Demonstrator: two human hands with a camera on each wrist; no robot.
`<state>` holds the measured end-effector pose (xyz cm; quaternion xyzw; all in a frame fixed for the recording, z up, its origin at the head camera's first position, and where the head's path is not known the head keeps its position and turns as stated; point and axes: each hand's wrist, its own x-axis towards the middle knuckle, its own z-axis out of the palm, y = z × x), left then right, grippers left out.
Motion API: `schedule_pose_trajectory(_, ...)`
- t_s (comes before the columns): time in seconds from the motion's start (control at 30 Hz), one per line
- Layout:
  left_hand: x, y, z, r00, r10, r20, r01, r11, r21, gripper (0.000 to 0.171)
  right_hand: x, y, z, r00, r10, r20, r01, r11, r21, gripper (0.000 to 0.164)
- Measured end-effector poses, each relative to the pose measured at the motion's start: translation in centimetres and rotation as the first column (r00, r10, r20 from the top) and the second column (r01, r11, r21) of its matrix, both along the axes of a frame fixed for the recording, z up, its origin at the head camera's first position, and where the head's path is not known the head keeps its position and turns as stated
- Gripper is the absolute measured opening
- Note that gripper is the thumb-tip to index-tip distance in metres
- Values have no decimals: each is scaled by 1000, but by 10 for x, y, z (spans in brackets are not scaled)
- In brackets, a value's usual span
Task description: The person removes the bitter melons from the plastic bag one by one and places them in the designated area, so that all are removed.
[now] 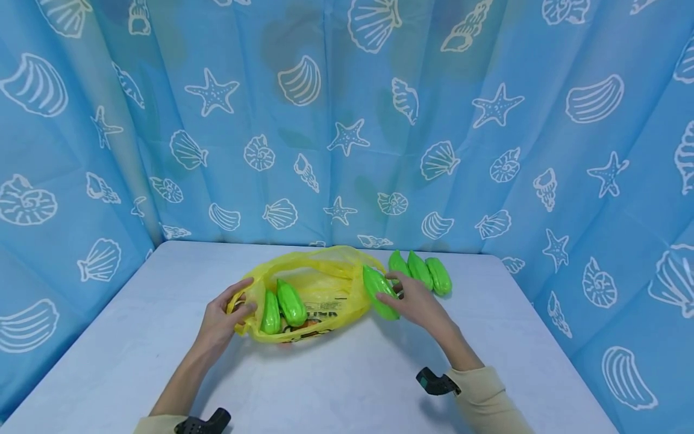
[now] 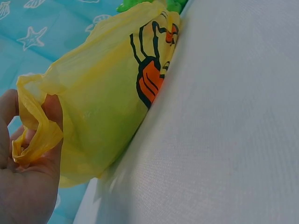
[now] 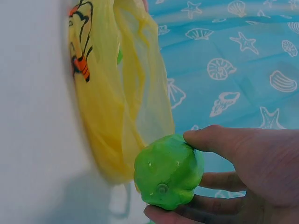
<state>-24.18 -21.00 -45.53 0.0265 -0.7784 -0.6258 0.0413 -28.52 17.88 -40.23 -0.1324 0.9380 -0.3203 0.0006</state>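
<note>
While one bag (image 1: 347, 316) shows two green objects (image 1: 291, 303), four (image 1: 375, 286) are outside.

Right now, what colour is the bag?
The bag is yellow, seen best in the left wrist view.

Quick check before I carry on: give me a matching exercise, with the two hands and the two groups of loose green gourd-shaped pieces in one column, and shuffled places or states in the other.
1. Left hand
2. Right hand
3. Green pair
4. Green trio

A. Lying on the table, near its back edge
B. Holding a single green gourd-shaped piece
C. Inside the yellow plastic bag
D. Holding the bag at its side

Pairs: 1-D, 2-B, 3-C, 4-A
</note>
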Motion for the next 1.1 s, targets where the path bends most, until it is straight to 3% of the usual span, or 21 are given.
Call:
schedule_pose_trajectory(0.43, -2, 0, 3, 1000, 10, 0, -10, 1000, -21, 56, 4, 34, -11, 997, -75, 22, 74, 996, 45, 61)
schedule_pose_trajectory(1.1, -1, 0, 1, 1000, 10, 15, -9, 1000, -14, 57, 11, 53, -28, 986, -122, 112, 115, 991, 68, 61)
